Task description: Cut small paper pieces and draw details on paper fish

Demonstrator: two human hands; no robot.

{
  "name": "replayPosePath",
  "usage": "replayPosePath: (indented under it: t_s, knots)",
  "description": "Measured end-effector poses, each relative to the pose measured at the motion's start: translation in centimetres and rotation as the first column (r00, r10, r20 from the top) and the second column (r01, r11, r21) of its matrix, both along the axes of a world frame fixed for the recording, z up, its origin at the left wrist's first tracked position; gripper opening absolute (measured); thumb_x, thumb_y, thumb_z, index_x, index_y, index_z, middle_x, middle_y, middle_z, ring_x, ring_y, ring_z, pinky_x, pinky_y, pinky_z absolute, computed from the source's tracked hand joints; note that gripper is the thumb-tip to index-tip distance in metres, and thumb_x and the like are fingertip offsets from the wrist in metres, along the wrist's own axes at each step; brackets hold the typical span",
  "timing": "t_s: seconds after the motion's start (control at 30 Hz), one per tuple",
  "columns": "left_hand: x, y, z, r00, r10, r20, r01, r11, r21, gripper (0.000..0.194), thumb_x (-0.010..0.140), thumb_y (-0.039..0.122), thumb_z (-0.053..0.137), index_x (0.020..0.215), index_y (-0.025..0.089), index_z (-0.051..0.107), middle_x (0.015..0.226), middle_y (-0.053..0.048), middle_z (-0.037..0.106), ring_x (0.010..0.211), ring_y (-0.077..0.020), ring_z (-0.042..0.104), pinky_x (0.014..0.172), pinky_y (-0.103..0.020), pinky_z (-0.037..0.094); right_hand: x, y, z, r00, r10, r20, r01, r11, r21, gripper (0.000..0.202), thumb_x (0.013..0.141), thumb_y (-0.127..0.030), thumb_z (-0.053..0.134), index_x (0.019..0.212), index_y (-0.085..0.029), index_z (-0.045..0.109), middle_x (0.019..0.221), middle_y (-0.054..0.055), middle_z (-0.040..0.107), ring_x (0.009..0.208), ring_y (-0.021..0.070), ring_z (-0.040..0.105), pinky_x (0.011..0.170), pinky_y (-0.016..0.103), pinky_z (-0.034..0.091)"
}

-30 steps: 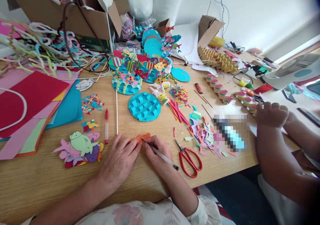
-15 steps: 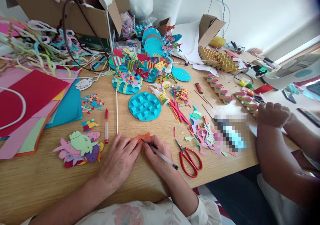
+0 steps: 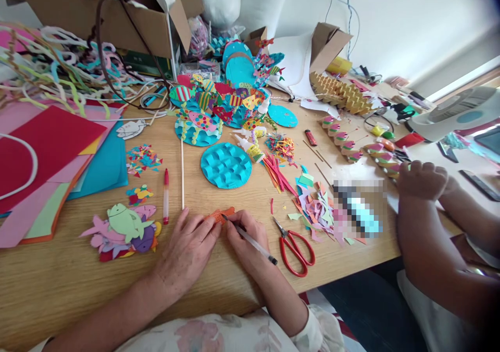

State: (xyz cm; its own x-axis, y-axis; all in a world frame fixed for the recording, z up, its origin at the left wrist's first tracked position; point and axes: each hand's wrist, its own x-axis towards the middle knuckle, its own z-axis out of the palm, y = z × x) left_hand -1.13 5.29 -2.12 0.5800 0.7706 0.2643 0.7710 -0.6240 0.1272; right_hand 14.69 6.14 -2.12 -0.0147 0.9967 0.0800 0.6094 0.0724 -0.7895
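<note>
An orange paper fish (image 3: 222,215) lies flat on the wooden table, with dark drawn lines on it. My left hand (image 3: 191,248) rests at its left part, pinning it with thumb and forefinger and hiding some of it. In my right hand (image 3: 248,237) a clear-barrelled pen (image 3: 255,246) is gripped, its tip touching the fish. Red-handled scissors (image 3: 297,250) lie with blades slightly apart, right of that hand. Left of my left hand are a pile of cut paper fish (image 3: 125,227) and a red-capped pen (image 3: 166,196).
A blue scalloped disc (image 3: 226,165) lies ahead, with decorated fish discs (image 3: 199,125) and glue bottles (image 3: 250,148) behind. Coloured sheets (image 3: 50,154) are stacked left. Paper scraps (image 3: 316,209) spread right, near another person's arm (image 3: 425,227). A cardboard box (image 3: 128,29) stands at the back left.
The pen tip has shifted very slightly over the fish, my right hand moving a little with it. The view has tilted slightly; the rest looks the same.
</note>
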Motion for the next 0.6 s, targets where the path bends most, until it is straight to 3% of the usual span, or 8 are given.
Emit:
replayPosePath:
  t_s: [0.3,0.6]
  knots:
    - [0.0,-0.03,-0.17,1.0,0.011,0.011,-0.011,1.0,0.002,0.031,0.086,0.01,0.042,0.108,0.019,0.063,0.105,-0.007,0.066,0.095,-0.0247,0.054,0.096,-0.053,0.034,0.11,-0.02,0.11,0.999,-0.007,-0.052,0.008,1.0,0.018,0.01,0.077,-0.023,0.051,0.074,-0.019,0.06,0.061,-0.002,0.062,0.053,0.0117,0.055,0.053,0.022,0.042]
    - [0.0,0.0,-0.09,1.0,0.003,0.007,-0.004,1.0,0.016,0.031,0.086,0.01,0.042,0.106,0.018,0.064,0.104,-0.008,0.066,0.095,-0.0249,0.054,0.095,-0.053,0.035,0.0,-0.09,0.19,1.0,0.007,-0.003,-0.007,1.0,-0.003,0.01,0.077,-0.023,0.051,0.072,-0.02,0.06,0.057,-0.002,0.061,0.051,0.0117,0.054,0.051,0.022,0.041]
